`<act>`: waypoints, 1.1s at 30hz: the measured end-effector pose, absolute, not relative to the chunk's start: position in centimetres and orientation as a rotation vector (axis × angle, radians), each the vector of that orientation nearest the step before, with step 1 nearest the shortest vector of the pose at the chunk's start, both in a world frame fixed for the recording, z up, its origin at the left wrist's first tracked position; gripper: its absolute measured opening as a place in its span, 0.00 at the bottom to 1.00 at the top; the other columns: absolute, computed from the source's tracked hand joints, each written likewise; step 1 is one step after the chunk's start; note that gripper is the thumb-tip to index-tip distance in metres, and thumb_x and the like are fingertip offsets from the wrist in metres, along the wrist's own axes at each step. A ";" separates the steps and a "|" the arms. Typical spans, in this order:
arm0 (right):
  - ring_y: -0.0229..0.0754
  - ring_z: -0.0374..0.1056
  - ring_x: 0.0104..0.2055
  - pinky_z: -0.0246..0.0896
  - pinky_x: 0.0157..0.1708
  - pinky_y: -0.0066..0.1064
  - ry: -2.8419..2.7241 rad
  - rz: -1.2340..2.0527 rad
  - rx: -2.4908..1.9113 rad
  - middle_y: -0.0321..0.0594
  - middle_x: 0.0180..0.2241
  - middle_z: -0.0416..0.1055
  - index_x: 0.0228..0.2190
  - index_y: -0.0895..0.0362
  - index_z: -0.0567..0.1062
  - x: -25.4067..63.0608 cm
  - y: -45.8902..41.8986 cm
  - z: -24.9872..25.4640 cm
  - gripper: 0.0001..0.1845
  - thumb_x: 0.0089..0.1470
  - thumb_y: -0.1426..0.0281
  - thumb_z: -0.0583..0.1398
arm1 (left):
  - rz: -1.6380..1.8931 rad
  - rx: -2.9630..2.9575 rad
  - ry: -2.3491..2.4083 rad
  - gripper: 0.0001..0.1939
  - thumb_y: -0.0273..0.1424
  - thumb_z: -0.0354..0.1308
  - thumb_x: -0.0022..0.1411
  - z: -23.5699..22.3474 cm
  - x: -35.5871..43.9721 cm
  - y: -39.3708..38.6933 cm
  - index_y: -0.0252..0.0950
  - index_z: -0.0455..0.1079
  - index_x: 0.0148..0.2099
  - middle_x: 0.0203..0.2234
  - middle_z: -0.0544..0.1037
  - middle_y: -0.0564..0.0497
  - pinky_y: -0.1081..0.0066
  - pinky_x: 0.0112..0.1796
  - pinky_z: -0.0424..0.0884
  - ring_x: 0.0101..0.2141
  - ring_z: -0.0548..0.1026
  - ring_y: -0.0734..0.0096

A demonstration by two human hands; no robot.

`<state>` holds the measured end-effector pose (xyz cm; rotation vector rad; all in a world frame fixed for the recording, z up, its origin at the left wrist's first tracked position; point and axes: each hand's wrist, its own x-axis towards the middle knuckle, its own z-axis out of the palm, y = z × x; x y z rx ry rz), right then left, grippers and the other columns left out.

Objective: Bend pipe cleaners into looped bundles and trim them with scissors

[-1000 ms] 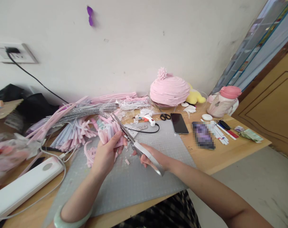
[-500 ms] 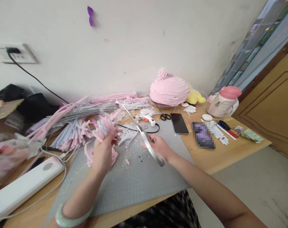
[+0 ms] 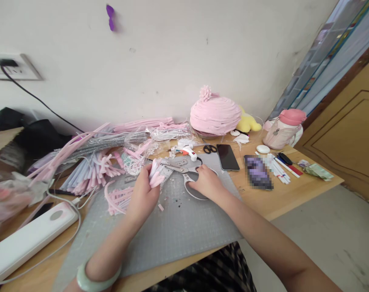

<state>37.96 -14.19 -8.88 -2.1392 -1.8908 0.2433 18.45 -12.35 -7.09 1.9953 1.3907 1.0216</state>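
My left hand [image 3: 145, 192] is closed around a bundle of pink and white pipe cleaners [image 3: 156, 172], their ends sticking out to the right. With fingers through the handles, my right hand [image 3: 207, 181] grips large silver scissors [image 3: 187, 173]. The blades point left, and their tips meet the upper part of the bundle; I cannot tell whether they close on it. Below both hands lies a grey cutting mat [image 3: 172, 239] with small scraps. More pink pipe cleaner pieces [image 3: 120, 200] lie on the mat left of my left hand.
A white glue gun [image 3: 189, 153], black-handled scissors [image 3: 210, 149] and a phone [image 3: 228, 157] lie behind my right hand. A pink wrapped dome [image 3: 215, 115] stands by the wall. Pipe cleaner bundles [image 3: 90, 172] and a white power strip [image 3: 32, 241] occupy the left. A bottle [image 3: 284, 129] stands right.
The scissors have swung from edge-on to lying flatter, with their blades brought to the bundle. My left hand has moved right and turned the bundle so its ends face the scissors.
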 end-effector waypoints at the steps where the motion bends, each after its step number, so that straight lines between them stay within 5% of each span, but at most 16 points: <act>1: 0.48 0.66 0.44 0.60 0.42 0.33 -1.891 0.255 -2.134 0.49 0.40 0.68 0.36 0.62 0.72 37.9 -14.2 -8.9 0.22 0.42 0.58 0.60 | 1.003 2.026 1.396 0.18 0.31 0.48 0.57 -7.2 18.5 -12.4 0.35 0.57 0.51 0.40 0.70 0.44 0.62 0.41 0.66 0.41 0.69 0.61; 12: 0.49 0.64 0.46 0.57 0.44 0.35 -1.937 0.281 -2.061 0.50 0.42 0.66 0.38 0.62 0.72 38.2 -14.4 -8.9 0.23 0.43 0.59 0.61 | 0.653 2.278 1.519 0.26 0.30 0.49 0.51 -8.8 19.3 -12.6 0.31 0.53 0.53 0.44 0.66 0.40 0.53 0.46 0.61 0.47 0.64 0.52; 20: 0.51 0.64 0.45 0.56 0.44 0.38 -1.979 0.233 -2.112 0.52 0.42 0.66 0.38 0.62 0.72 38.1 -14.4 -8.8 0.25 0.44 0.55 0.60 | 0.047 2.378 1.684 0.27 0.29 0.43 0.53 -8.5 19.5 -13.5 0.28 0.54 0.57 0.45 0.64 0.38 0.52 0.48 0.56 0.49 0.61 0.48; 33: 0.51 0.66 0.43 0.57 0.41 0.35 -1.990 0.205 -2.104 0.50 0.39 0.71 0.38 0.60 0.73 38.7 -14.5 -8.1 0.27 0.49 0.50 0.55 | 0.040 2.414 1.706 0.31 0.34 0.43 0.54 -9.1 19.3 -13.2 0.26 0.53 0.60 0.53 0.62 0.33 0.48 0.50 0.52 0.53 0.59 0.44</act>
